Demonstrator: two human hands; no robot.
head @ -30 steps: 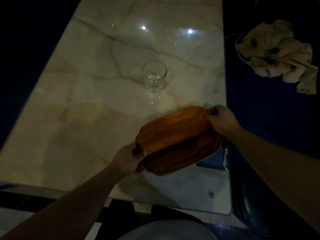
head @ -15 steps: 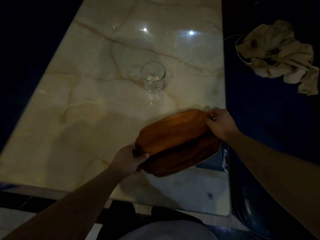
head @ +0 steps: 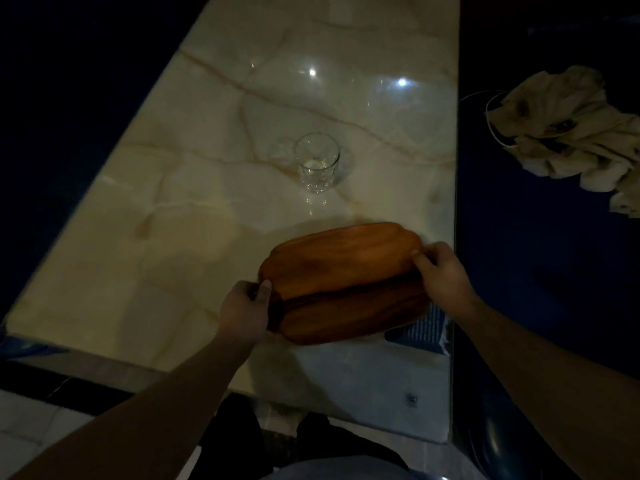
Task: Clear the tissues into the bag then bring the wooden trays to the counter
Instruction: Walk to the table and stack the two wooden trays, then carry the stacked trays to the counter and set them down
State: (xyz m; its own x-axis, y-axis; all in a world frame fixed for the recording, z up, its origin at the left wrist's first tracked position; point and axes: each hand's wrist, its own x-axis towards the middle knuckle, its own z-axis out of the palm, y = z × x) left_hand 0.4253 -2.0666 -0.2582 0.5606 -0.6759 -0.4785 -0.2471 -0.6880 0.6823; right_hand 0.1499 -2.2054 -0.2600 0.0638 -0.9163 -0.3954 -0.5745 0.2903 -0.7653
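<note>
Wooden trays [head: 343,282], two oblong reddish-brown ones stacked and offset, sit at the near right of the pale veined marble table [head: 194,216], and I have them at both short ends. Going left to right: my left hand [head: 244,315] wraps the left end, thumb on top and fingers curled under the rim; my right hand [head: 441,271] pinches the right end, fingers closed over the edge. Beyond the trays stands a clear, nearly empty drinking glass [head: 317,161], apart from them. A blue printed packet [head: 420,329] peeks out from under the lower tray's right side. Far right, off the table, lies a crumpled beige cloth [head: 568,133]. I judge the trays stiff, light and smooth, so the stack may slide; gripping both rims together at the ends should keep them square.
</note>
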